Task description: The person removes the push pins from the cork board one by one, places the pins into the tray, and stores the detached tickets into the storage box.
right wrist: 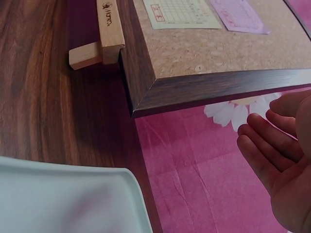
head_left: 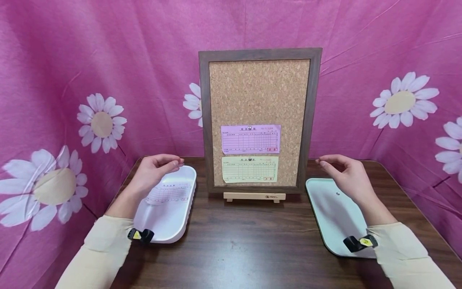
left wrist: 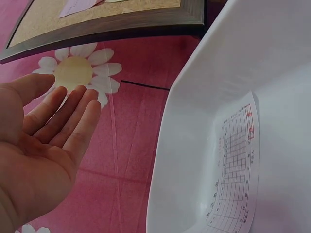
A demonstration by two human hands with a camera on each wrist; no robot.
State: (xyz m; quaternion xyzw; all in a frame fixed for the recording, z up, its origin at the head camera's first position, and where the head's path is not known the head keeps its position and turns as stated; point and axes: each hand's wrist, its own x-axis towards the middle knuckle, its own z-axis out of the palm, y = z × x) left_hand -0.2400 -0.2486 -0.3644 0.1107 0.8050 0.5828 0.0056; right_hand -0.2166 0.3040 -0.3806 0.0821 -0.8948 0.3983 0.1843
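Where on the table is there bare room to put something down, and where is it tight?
Bare wood lies in front of the cork board, between the white tray on the left and the pale green tray on the right. The green tray is nearly bare, holding one small pin. It is crowded by the board's wooden stand and under the left hand, where a slip lies.

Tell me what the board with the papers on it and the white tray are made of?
The board looks like cork: tan, speckled and grainy, with a dark frame that seems to be wood or a wood-look finish. The white tray looks like smooth, slightly glossy plastic, judging by its soft shine and rounded moulded rim.
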